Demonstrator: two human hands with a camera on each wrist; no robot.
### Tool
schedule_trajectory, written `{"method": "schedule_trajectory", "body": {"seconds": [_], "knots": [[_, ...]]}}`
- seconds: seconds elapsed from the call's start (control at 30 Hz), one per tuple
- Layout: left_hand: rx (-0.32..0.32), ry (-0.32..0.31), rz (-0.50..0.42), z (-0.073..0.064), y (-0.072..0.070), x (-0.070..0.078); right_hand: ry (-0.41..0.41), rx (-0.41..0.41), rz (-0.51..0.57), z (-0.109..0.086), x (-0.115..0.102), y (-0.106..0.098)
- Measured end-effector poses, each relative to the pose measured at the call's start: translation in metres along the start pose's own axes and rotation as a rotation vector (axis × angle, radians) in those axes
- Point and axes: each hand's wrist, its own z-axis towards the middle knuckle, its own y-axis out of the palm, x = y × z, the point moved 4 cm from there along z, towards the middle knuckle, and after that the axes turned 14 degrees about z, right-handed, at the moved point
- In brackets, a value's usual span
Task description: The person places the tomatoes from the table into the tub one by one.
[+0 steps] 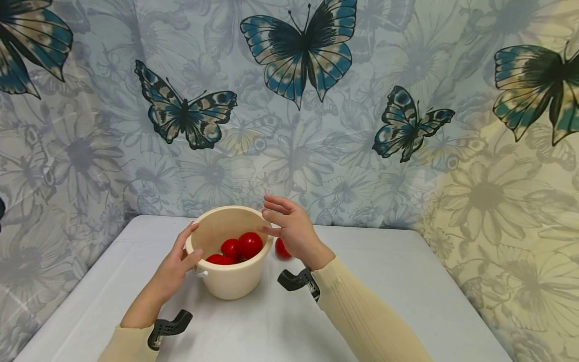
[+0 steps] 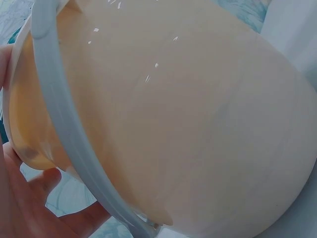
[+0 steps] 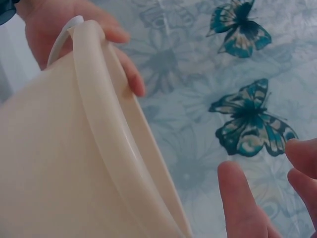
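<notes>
A cream bucket [image 1: 232,284] stands tilted on the table with several glossy red round things [image 1: 250,245] inside. My left hand [image 1: 174,264] grips its left rim, near the handle's attachment. In the left wrist view the pale curved handle [image 2: 74,129] crosses the bucket's wall [image 2: 198,124], with the left hand [image 2: 34,206] at the rim. My right hand [image 1: 294,231] is at the right rim, fingers extended and holding nothing. Another red round thing [image 1: 282,250] lies on the table outside the bucket, partly hidden by the right hand.
A white cloth covers the table [image 1: 362,291]. Behind and beside it hangs a fabric backdrop [image 1: 298,166] with butterflies and flowers. Each wrist wears a black camera mount, one on the left [image 1: 169,327] and one on the right [image 1: 298,281].
</notes>
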Motion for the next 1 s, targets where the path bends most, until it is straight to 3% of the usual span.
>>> {"method": "schedule_trajectory", "body": {"seconds": [0.17,0.3,0.47,0.63,1.0], "knots": [[-0.001,-0.004,0.000,-0.001,-0.001,-0.001,-0.007,-0.003,0.018,-0.002,0.002,-0.003],[0.000,-0.011,0.003,-0.001,-0.002,-0.002,-0.012,0.036,0.081,-0.017,0.014,-0.017],[-0.008,-0.008,-0.012,0.000,-0.001,-0.002,0.023,0.106,0.156,-0.051,0.038,-0.050],[-0.008,-0.009,-0.011,0.001,0.000,0.000,0.054,0.141,0.116,-0.078,0.051,-0.087],[-0.012,0.006,-0.016,-0.001,0.002,-0.001,0.080,0.230,0.032,-0.097,0.055,-0.148]]}}
